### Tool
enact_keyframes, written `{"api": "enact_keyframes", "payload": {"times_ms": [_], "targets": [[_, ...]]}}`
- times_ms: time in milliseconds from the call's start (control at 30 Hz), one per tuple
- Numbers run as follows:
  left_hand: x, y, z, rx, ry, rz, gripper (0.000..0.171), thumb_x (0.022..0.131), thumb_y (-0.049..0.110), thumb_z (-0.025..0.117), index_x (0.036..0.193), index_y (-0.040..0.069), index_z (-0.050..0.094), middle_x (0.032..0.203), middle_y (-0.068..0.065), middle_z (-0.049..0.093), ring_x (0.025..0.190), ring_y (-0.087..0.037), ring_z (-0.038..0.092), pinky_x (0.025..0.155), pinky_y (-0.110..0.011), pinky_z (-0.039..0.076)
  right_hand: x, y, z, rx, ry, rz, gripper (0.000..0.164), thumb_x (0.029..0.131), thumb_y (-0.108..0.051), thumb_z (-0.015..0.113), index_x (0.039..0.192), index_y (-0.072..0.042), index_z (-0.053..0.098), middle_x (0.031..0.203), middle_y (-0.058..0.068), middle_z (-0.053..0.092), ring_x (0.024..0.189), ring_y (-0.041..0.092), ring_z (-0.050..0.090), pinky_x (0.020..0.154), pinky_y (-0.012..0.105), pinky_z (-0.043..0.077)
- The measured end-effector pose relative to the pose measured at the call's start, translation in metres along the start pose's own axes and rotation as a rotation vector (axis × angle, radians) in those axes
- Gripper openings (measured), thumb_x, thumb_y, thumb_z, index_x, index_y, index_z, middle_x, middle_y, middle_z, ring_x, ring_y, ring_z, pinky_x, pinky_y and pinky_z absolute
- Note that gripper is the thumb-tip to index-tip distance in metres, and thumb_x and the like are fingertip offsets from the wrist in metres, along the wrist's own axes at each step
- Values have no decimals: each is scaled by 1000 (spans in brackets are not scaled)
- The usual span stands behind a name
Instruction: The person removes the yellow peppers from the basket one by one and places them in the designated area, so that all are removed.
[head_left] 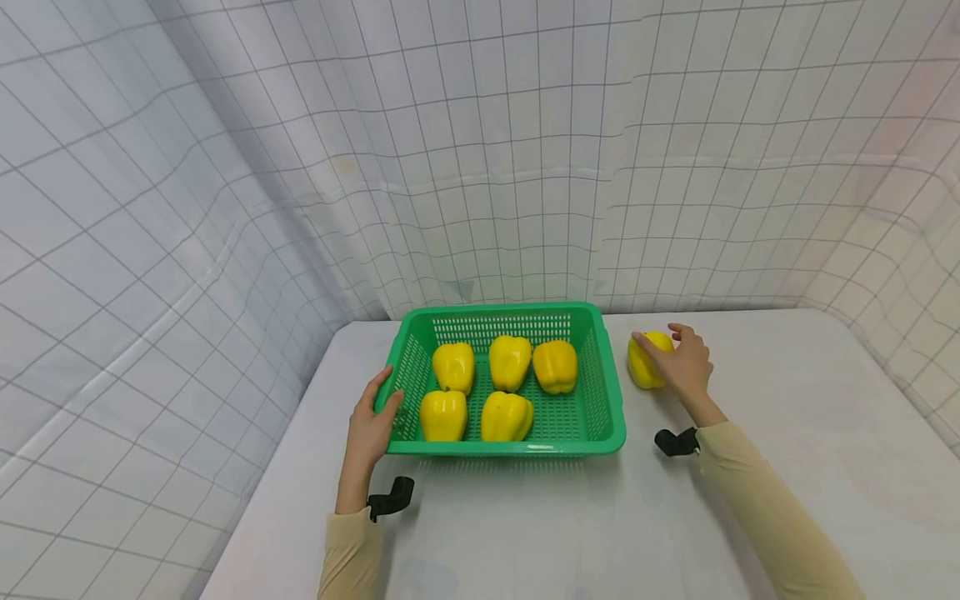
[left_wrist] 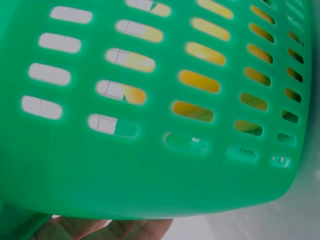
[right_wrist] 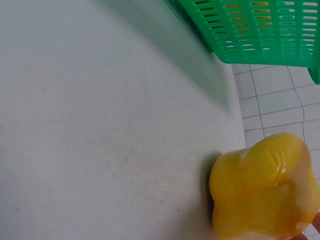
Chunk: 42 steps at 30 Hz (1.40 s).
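A green plastic basket (head_left: 506, 448) with slotted walls stands on the table, holding several yellow bell peppers (head_left: 453, 367). My left hand (head_left: 369, 429) grips its left rim, the thumb over the edge. In the left wrist view the perforated wall of the basket (left_wrist: 125, 170) fills the picture, with fingers (left_wrist: 140, 229) showing past its edge. Right of the basket, another yellow bell pepper (head_left: 643, 367) rests on the table. My right hand (head_left: 686, 367) is over it, fingers loosely spread. The right wrist view shows this bell pepper (right_wrist: 260, 190) with fingertips at its far side, contact unclear.
The white table (head_left: 510, 533) extends around the basket. White gridded curtains (head_left: 525, 167) hang behind and at both sides. A small black device (head_left: 392, 497) is strapped at the left wrist, and another black device (head_left: 677, 442) at the right wrist.
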<state>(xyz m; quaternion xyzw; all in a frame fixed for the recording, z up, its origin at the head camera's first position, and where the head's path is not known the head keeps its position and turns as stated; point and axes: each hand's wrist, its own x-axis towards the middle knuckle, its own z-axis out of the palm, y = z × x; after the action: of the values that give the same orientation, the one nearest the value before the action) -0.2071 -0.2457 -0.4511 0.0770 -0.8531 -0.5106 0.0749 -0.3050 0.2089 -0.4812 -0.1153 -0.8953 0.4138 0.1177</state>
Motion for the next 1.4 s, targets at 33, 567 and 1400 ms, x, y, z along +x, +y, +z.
{"api": "enact_keyframes", "payload": {"times_ms": [33,567,1400], "targets": [[0,0,0,0,2,0,51,99,31,51,147,24,37,148,-15,34,119,-36,44,89,-55,38,0,-1,0,6,17,-10,86,85,-62,55,139,2,38,131,27,43,119,45,35,93,62,21],[-1,1,1,-11,10,6,50,99,28,52,147,22,38,148,-14,34,120,-35,43,90,-55,37,-6,-44,-10,228,207,-251,51,87,-37,66,117,3,59,112,18,58,92,35,51,79,41,35],[-1,1,0,0,4,-1,51,99,30,51,147,23,37,148,-15,35,116,-36,45,88,-54,38,-35,-112,-18,263,24,-588,17,89,-13,66,97,2,66,94,15,65,76,25,58,65,29,44]]}}
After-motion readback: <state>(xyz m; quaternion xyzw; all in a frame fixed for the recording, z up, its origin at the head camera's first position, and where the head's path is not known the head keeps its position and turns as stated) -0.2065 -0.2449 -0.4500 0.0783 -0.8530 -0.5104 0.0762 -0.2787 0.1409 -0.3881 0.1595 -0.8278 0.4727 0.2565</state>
